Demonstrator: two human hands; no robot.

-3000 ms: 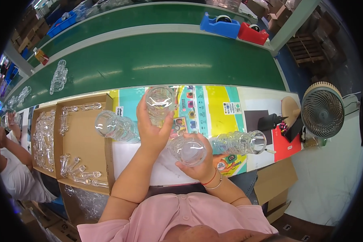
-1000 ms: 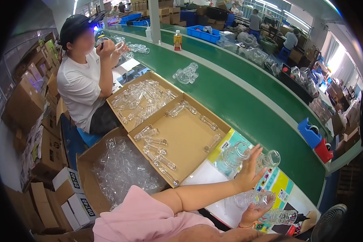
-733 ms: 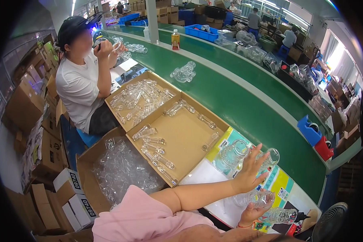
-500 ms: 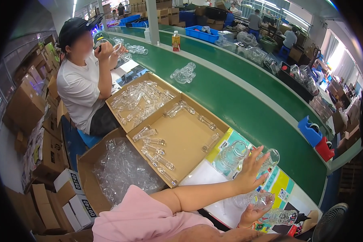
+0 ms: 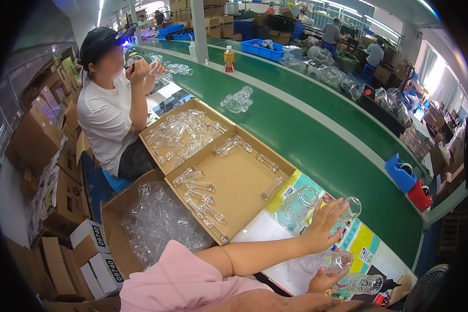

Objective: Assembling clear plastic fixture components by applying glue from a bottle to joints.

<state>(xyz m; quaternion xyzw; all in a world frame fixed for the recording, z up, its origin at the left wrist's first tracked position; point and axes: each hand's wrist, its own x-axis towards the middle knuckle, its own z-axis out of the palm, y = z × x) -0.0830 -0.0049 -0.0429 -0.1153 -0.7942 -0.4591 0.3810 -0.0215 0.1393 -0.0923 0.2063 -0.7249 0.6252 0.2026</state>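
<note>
Evidently sorting: the shallow cardboard tray [image 5: 244, 179] holds a few clear bottles; the left hand [image 5: 325, 223], fingers spread, touches a clear bottle [image 5: 347, 210] on the mat, while the right hand [image 5: 322, 280] cups another clear bottle [image 5: 332, 260], probably traybound.

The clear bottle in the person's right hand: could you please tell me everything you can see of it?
The clear bottle looks like thin transparent plastic, empty and glossy. It lies roughly on its side, low above the white sheet at the near table edge. The right hand cups it from below, with fingers wrapped around its underside. The left hand is spread just above it, touching another clear bottle. Its neck and any cap cannot be made out.
</note>
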